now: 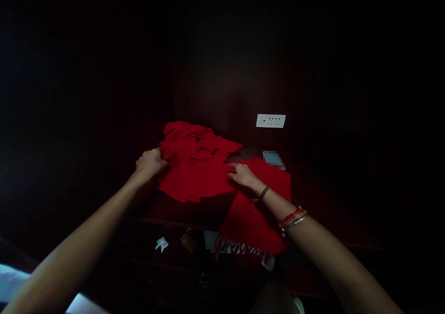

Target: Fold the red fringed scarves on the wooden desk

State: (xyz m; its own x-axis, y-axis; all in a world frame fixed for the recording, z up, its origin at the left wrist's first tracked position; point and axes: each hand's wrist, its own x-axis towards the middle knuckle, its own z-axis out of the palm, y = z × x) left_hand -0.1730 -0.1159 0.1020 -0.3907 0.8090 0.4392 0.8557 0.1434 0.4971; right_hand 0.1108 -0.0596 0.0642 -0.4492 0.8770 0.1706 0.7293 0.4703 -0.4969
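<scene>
A red fringed scarf (200,179) lies on a dark wooden shelf. Its far part is bunched into a loose heap of folds, while the nearer part is spread flatter. At the left edge of the cloth, my left hand (151,162) is closed with the fabric in its fingers. My right hand (242,175) pinches the cloth near the middle, index finger partly extended. Below it, a red fringed end (259,216) drapes over the shelf's front edge. Whether heap and fringed end are one piece, I cannot tell. Bracelets circle my right wrist.
A white power socket (270,121) is set in the dark back wall. Behind the cloth at right lies a blurred bluish packet (274,159). Under the shelf edge (167,222), a white scrap (162,244) and other small dim items sit on a lower level. The surroundings are very dark.
</scene>
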